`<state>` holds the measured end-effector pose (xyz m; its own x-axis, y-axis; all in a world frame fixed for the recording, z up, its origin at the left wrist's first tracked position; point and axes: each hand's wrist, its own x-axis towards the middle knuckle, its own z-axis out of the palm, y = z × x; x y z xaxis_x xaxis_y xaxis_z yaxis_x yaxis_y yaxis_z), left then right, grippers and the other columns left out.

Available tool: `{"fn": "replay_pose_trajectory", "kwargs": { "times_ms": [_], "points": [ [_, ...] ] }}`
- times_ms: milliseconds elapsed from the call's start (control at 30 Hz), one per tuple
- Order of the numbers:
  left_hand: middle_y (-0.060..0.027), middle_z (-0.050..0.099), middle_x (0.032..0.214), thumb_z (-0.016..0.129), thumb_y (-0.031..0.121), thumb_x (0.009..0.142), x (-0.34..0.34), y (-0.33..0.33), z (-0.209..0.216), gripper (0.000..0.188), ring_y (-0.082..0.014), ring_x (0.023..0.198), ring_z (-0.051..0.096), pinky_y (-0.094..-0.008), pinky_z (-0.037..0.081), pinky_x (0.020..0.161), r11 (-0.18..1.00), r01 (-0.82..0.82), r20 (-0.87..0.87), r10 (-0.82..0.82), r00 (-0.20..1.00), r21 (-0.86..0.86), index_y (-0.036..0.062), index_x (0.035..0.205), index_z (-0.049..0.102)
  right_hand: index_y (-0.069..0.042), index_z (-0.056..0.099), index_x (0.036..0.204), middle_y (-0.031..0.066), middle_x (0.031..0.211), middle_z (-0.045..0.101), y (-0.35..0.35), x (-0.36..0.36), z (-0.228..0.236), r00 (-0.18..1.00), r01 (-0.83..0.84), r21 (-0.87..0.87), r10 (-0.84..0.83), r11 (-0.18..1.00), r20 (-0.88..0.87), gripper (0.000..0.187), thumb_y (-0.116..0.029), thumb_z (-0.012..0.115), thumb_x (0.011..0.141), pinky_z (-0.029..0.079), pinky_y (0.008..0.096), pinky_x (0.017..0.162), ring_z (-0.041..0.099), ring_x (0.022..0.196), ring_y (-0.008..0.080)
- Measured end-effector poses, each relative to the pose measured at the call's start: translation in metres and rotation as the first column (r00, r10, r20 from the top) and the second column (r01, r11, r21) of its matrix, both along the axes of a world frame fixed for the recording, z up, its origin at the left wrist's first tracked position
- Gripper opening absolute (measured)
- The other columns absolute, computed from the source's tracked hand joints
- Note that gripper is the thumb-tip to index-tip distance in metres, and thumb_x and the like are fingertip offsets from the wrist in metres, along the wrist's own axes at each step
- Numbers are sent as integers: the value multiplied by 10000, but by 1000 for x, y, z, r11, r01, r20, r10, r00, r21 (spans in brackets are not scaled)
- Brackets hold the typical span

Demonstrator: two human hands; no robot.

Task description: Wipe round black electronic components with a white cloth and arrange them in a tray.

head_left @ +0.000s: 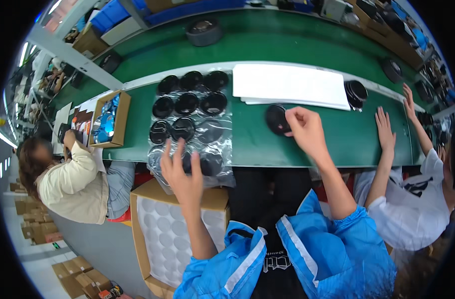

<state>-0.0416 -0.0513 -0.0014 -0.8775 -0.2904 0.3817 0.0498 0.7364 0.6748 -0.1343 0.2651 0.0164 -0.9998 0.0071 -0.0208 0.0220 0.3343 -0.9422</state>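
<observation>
My right hand (305, 130) grips a round black disc (276, 119) at its right edge, holding it just over the green bench top (252, 144). My left hand (180, 172) hovers with fingers spread above the near end of a clear plastic tray (222, 112) that holds several black discs in rows. The nearest discs are partly hidden under my left fingers. Both my sleeves are blue with white stripes.
A stack of white sheets (292, 84) lies behind the disc, with a small pile of black discs (356, 93) at its right end. An open carton with white moulded trays (160, 234) sits below the bench. Co-workers sit at left (73, 184) and right (416, 199). A cardboard box (108, 119) stands left.
</observation>
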Motion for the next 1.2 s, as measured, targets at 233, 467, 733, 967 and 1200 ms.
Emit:
{"fn": "replay_pose_trajectory", "kwargs": {
  "times_ms": [233, 467, 733, 967, 1200],
  "points": [
    [-232, 485, 1639, 753, 345, 1018, -13, -9, -22, 599, -437, 1525, 436, -596, 267, 1276, 911, -22, 164, 97, 982, -411, 146, 1563, 602, -66, 723, 1336, 155, 1173, 714, 18, 56, 1, 974, 6, 650, 144, 760, -177, 441, -238, 821, 941, 569, 469, 896, 687, 1026, 314],
    [-217, 517, 1611, 778, 327, 999, -10, -7, -19, 563, -430, 1511, 456, -606, 267, 1272, 971, -39, 53, 53, 997, -237, 145, 1515, 649, -114, 587, 1551, 148, 1427, 555, 19, 46, -7, 874, -207, 619, 427, 757, -230, 831, -307, 918, 814, 478, 472, 1029, 552, 1240, 343],
    [-165, 596, 1517, 787, 280, 981, 26, 23, -5, 451, -394, 1451, 515, -610, 285, 1257, 952, 13, 39, -1, 999, -307, 127, 1400, 717, -74, 643, 1478, 137, 1317, 605, -20, 27, 11, 923, -170, 638, 348, 751, -164, 817, -366, 937, 775, 487, 468, 1040, 585, 1219, 347],
    [-157, 625, 1477, 756, 304, 1000, 18, 28, -17, 410, -392, 1440, 522, -617, 324, 1229, 933, 30, 97, 5, 995, -358, 135, 1373, 728, -52, 730, 1241, 131, 1259, 660, -150, -25, 21, 603, -351, 404, 534, 845, -593, 471, -252, 886, 844, 550, 446, 987, 640, 1185, 333],
    [-166, 639, 1455, 737, 320, 1009, 28, 26, -14, 391, -398, 1415, 532, -621, 317, 1227, 897, 49, 122, 6, 993, -439, 129, 1350, 739, -113, 798, 1085, 45, 1141, 731, -209, -107, -22, 168, -431, 763, 873, 482, -457, 388, -379, 886, 816, 526, 386, 880, 666, 1124, 252]
  ]
}}
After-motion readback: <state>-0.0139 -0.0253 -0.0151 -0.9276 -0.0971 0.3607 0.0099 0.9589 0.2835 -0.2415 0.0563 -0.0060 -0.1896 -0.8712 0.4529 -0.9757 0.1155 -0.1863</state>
